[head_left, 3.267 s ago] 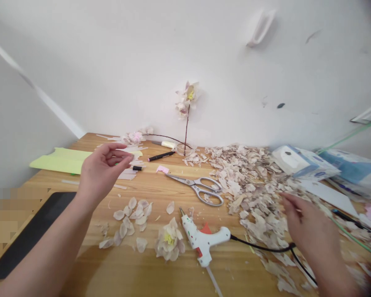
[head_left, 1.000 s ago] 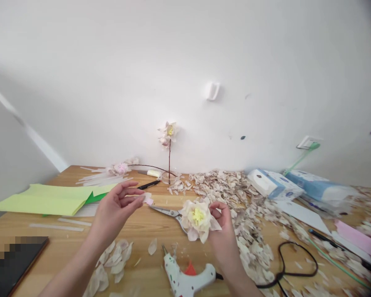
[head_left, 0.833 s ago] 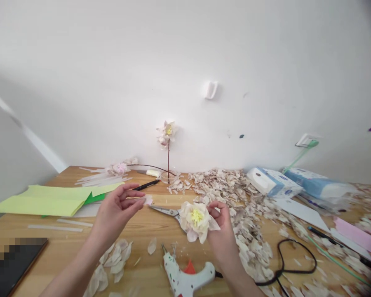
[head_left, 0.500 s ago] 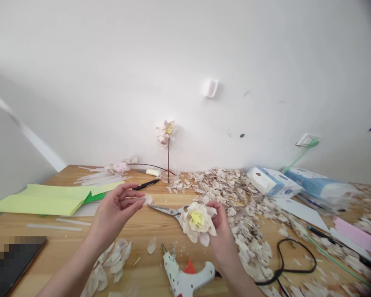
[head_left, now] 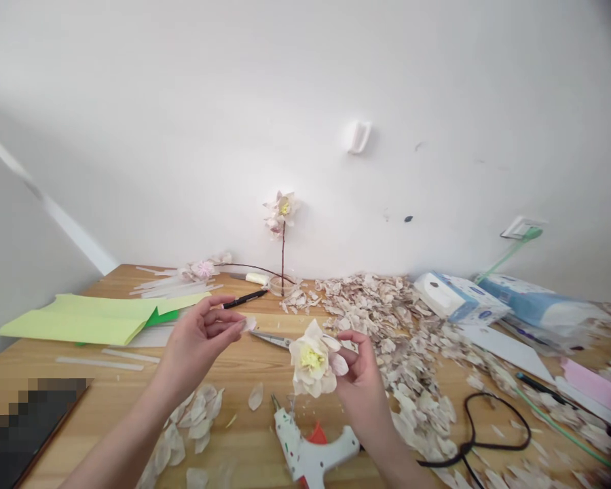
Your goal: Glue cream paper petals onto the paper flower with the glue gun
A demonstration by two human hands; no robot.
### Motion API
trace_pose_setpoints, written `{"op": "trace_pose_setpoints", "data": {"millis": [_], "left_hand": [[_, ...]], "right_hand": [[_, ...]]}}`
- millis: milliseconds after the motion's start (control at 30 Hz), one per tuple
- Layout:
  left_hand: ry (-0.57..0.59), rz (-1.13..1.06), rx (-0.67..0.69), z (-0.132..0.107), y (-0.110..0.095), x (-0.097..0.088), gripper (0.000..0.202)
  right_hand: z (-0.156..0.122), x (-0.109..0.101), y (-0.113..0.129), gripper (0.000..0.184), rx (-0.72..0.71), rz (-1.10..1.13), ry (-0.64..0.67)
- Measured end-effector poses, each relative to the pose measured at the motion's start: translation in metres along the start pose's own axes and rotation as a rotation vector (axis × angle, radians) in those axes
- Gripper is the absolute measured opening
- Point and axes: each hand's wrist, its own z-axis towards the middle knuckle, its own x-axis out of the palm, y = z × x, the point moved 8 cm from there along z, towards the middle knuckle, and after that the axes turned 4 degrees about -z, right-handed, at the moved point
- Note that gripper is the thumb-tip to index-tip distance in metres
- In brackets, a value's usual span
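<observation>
Between the fingertips of my left hand is a small pale petal, pinched at one end. My right hand grips a white flower with a yellow centre from behind, its open face turned to the left and toward me; the fingers behind the petals are partly hidden. Scissors lie on the table behind the flower, their handles covered by it. Below the flower rests a white glue gun with a red trigger. Loose petals lie under my left forearm, and a single petal lies near the glue gun's nozzle.
A large heap of dried petals spreads across the table's right side. Behind stands a flower stem in a small clear dish. Yellow-green paper, a black pen, a tissue pack and a black cable lie around.
The flower in my right hand has turned and shifted slightly left, covering more of the scissors. My left hand still pinches the petal. The whole view has shifted a little.
</observation>
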Motion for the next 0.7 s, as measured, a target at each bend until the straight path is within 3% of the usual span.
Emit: {"op": "trace_pose_setpoints", "data": {"millis": [267,400,700], "left_hand": [[0.041,-0.048,-0.038,-0.006,0.005,0.014,0.047],[0.023,-0.056,-0.047,-0.006,0.008,0.014,0.048],[0.136,-0.079,-0.107,-0.009,0.021,0.026,0.045]], "right_hand": [[-0.001,0.003,-0.008,0.041,-0.006,-0.032,0.045],[-0.001,0.001,-0.006,0.040,-0.028,-0.047,0.016],[-0.003,-0.004,-0.003,0.039,-0.067,-0.107,-0.091]]}}
